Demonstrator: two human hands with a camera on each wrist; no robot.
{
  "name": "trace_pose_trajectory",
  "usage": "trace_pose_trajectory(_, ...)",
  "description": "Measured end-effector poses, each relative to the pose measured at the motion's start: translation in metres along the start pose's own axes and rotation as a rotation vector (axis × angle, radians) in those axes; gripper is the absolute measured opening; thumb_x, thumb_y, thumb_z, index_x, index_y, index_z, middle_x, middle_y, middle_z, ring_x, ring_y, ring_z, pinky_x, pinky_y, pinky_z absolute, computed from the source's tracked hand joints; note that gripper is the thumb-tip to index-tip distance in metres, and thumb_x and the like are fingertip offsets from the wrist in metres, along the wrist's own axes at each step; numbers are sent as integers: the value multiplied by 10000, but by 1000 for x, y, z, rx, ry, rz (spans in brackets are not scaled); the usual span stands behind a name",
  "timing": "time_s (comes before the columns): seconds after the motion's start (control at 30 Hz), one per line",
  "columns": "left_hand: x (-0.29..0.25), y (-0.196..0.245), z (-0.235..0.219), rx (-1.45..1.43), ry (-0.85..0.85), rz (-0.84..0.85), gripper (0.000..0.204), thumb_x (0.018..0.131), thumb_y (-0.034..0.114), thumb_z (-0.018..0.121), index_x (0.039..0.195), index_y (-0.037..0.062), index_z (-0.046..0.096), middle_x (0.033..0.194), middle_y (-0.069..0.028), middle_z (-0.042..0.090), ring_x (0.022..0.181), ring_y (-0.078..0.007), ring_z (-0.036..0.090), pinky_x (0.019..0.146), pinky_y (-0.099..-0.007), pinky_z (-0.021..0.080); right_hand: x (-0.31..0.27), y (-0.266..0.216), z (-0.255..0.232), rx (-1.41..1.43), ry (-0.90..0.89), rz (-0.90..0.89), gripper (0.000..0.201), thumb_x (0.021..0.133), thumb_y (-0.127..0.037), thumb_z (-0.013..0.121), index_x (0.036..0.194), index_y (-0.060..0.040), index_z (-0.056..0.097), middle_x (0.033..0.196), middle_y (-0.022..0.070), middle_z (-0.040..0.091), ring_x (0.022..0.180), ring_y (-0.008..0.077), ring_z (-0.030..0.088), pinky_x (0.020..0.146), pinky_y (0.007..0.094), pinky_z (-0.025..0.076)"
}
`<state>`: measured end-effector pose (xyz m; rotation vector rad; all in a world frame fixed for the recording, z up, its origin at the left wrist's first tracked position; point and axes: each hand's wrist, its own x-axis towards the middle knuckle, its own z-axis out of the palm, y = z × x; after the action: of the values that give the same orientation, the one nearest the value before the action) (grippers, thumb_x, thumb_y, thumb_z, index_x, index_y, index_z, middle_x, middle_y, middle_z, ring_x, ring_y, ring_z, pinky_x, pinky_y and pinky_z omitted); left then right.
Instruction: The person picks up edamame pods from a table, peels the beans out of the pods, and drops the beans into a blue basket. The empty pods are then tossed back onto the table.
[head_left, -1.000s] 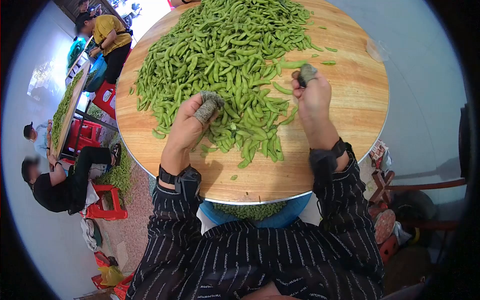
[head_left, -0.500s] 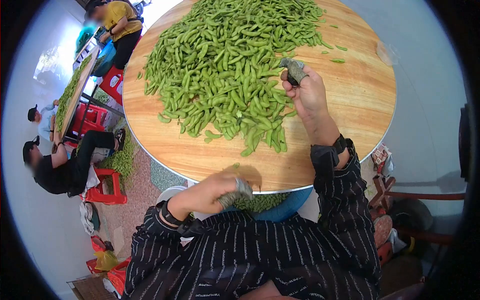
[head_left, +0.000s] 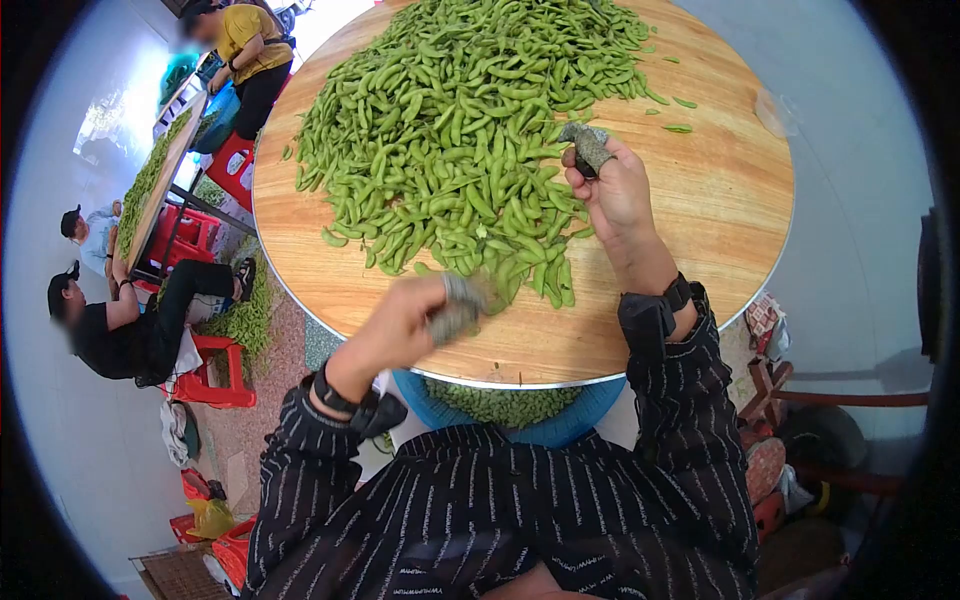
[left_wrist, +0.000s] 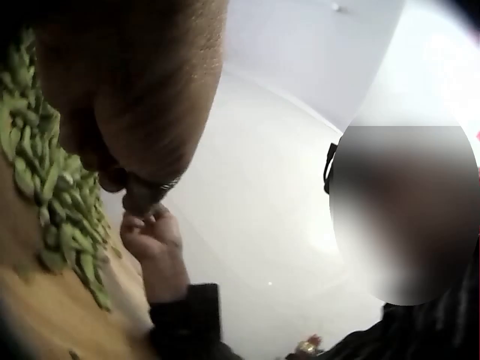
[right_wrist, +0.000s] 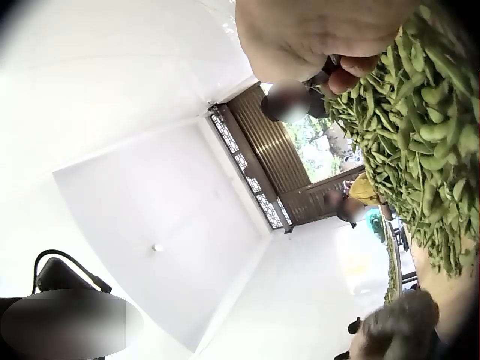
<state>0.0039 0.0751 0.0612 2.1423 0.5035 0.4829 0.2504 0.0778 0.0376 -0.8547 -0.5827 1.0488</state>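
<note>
Your right hand (head_left: pixel 618 195) is up at the near-right edge of the edamame pile (head_left: pixel 470 130). Thumb and forefinger are curled together, tips wrapped in grey finger guards (head_left: pixel 588 142). Something small and dark sits pinched between them; can't tell what it is. Pods lie just beyond and to the left of those fingertips, touching or nearly so.

Your left hand (head_left: pixel 405 325) is over the near edge of the round wooden table (head_left: pixel 720 210), blurred. Its fingers are bent, a grey guard on the tip, but I can't tell if they hold anything. The nearest pods of the pile lie just past its fingertips.

Below that hand, under the table rim, a blue tub (head_left: pixel 560 425) holds more pods.

Off to your left: other people (head_left: pixel 120 330) seated on red stools (head_left: pixel 215 385) beside a second table of pods.
</note>
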Motion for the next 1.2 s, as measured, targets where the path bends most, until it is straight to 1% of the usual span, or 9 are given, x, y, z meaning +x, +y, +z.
trace_pose_trajectory(0.07, 24, -16, -8, 244, 127, 44, 138, 709, 16, 570, 846, 29, 568, 741, -132, 540, 676, -291, 529, 585, -329, 420, 1, 2, -1, -2, 1, 7, 186, 783, 14, 384, 880, -32, 536, 684, 38, 535, 500, 66, 447, 398, 161, 313)
trace_pose_trajectory(0.2, 56, -37, -12, 463, 109, 125, 127, 638, 0, 575, 758, 7, 536, 711, -158, 491, 698, -356, 487, 591, -394, 391, 1, 1, -1, -7, 17, 10, 216, 769, 32, 368, 891, -32, 535, 687, 40, 539, 500, 68, 449, 395, 159, 311)
trace_pose_trajectory(0.53, 61, -41, -16, 654, 73, 89, 123, 640, 52, 587, 737, 1, 529, 708, -144, 511, 675, -338, 512, 564, -392, 399, 3, 4, -3, -8, 2, 21, 219, 764, 36, 368, 896, -26, 531, 694, 44, 547, 502, 70, 456, 400, 163, 317)
trace_pose_trajectory(0.73, 51, -52, -16, 502, 125, -39, 148, 662, 88, 608, 764, 7, 538, 640, -133, 498, 579, -293, 497, 519, -346, 385, -1, 2, 0, -94, -49, 50, 181, 813, -33, 416, 960, -12, 518, 710, 37, 538, 515, 68, 453, 413, 158, 321)
trace_pose_trajectory(0.8, 48, -56, -16, 179, 217, -176, 148, 688, 92, 624, 788, 11, 551, 610, -77, 486, 534, -178, 461, 499, -283, 363, -7, -5, 3, -326, -418, 111, 206, 815, -97, 497, 998, -6, 519, 709, 14, 536, 517, 41, 447, 436, 150, 333)
trace_pose_trajectory(0.83, 46, -58, -16, 179, 218, -177, 148, 688, 92, 624, 788, 11, 551, 610, -77, 486, 534, -178, 461, 499, -283, 363, -10, -3, 5, -326, -419, 113, 206, 815, -97, 497, 998, -6, 519, 709, 14, 536, 517, 41, 447, 436, 150, 333)
trace_pose_trajectory(0.9, 44, -58, -17, -28, 280, -142, 137, 703, 81, 640, 795, 18, 561, 611, 9, 478, 556, -70, 407, 494, -226, 337, -15, 5, 11, -449, -721, 144, 264, 792, -126, 570, 1019, 1, 522, 744, 0, 537, 600, 40, 479, 506, 161, 381)
trace_pose_trajectory(0.93, 42, -56, -18, -28, 281, -145, 137, 703, 81, 640, 795, 18, 561, 611, 9, 478, 556, -70, 407, 494, -226, 337, -18, 15, 14, -475, -736, -32, 271, 786, -61, 538, 1045, 7, 492, 749, 14, 549, 651, 66, 467, 569, 195, 389)
trace_pose_trajectory(1.2, 38, -41, -9, -407, 274, -229, 111, 736, 56, 622, 831, 25, 574, 691, 64, 504, 598, -21, 421, 539, -162, 367, -25, 41, 17, -551, -850, 43, 364, 687, 42, 471, 1050, 17, 456, 764, 67, 563, 671, 96, 475, 573, 231, 399)
